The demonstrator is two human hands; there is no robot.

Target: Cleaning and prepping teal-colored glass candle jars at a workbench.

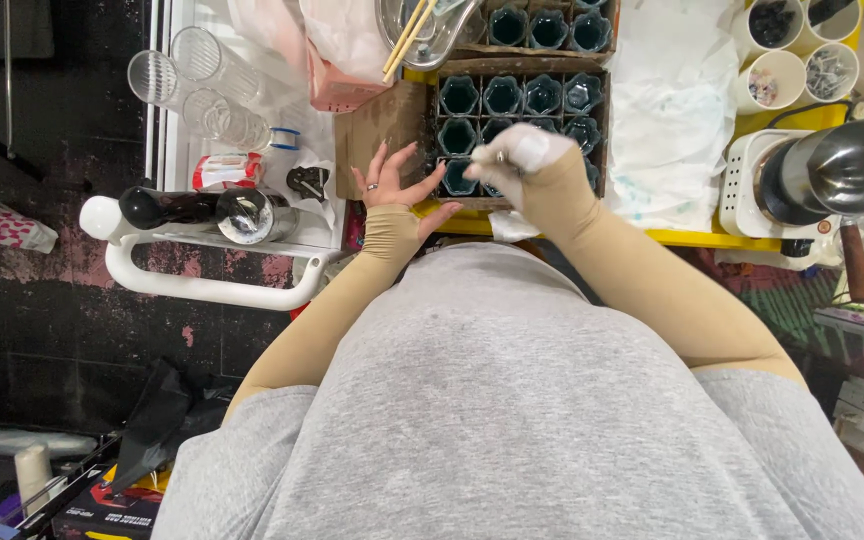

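Left hand: the left hand [389, 180] is bare, a ring on one finger, a beige sleeve reaching the wrist; fingers spread apart and open, gripping nothing; the fingertips rest at the left wall of the cardboard box [430, 120], the thumb pointing toward the box's near edge
Right hand: the right hand [520, 160] wears a whitish glove over a beige sleeve; it is curled closed around a thin tool [501, 158], seemingly metal, pinched between thumb and fingers; what kind of tool is too small to tell; the hand hovers over the near rows of the box
Box: the cardboard box sits on a yellow tabletop [692, 238], just ahead of the person's grey shirt; a grid divides it into cells
Cups: dark teal cups [501, 97] stand upright, one per cell, rims scalloped; a second box of the same cups [548, 28] lies beyond it, touching or nearly so
Right of box: crumpled white plastic sheet [670, 100]; past it a steel pot [832, 170] on a white base; white round tubs [778, 78] at the far corner
Left of box: clear ribbed glasses [202, 85] lying on a white cart [212, 285]; a metal bowl with chopsticks [422, 30] further up
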